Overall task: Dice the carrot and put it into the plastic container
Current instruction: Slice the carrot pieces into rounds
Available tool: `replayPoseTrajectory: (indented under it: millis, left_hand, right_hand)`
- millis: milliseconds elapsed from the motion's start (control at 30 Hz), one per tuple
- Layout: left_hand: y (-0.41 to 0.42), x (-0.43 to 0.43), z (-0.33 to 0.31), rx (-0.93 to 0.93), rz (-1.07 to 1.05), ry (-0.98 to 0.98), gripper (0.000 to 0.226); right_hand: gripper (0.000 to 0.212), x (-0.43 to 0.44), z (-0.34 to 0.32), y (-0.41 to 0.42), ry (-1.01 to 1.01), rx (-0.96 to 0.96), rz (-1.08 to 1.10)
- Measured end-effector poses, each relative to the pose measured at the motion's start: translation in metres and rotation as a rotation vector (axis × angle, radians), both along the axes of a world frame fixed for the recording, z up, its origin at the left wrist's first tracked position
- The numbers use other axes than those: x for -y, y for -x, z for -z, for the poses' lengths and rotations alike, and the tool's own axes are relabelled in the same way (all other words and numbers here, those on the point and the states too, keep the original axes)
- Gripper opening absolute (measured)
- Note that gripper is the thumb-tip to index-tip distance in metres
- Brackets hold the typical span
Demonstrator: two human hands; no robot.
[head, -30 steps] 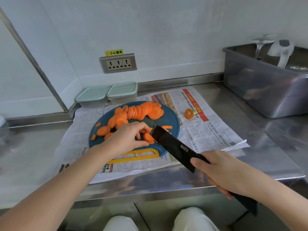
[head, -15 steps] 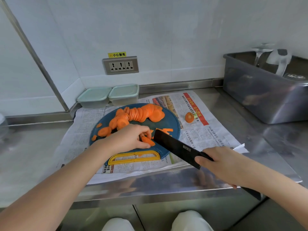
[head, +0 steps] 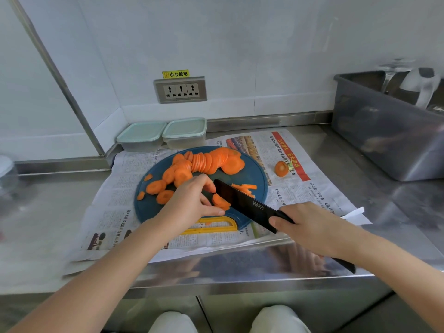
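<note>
Head view: left hand (head: pixel 192 200) pinches carrot slices (head: pixel 219 201); right hand (head: pixel 310 227) grips black knife (head: pixel 242 203) over blue board (head: pixel 149 207)

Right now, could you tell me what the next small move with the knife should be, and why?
Probably press the knife down through the carrot slices the left hand pinches on the cutting board: the blade sits against them, and the right hand grips its handle.

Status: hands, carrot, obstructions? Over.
Left hand holds carrot slices on board. Right hand grips knife, blade at the slices. Containers lidded. Nothing blocking.
</note>
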State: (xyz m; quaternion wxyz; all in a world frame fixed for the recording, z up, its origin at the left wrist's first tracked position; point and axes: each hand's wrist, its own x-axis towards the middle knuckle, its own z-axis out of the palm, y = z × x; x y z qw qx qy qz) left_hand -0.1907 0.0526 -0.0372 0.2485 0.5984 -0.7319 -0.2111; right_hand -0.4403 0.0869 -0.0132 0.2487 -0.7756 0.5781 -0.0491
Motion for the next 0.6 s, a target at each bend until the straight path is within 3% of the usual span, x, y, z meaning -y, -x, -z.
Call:
replayPoseTrajectory:
  millis: [333,600]
  left_hand:
    - [-0.011,0.0,0.025,-0.069,0.131,0.253,0.017]
    - [-0.017,0.0,0.04,0.017,0.189,0.49,0.026]
  right_hand:
    - [0.037,0.001,-0.001,-0.013,0.021,0.018,-0.046]
    - [0.036,0.0,-0.002,-0.016,0.015,0.021,-0.044]
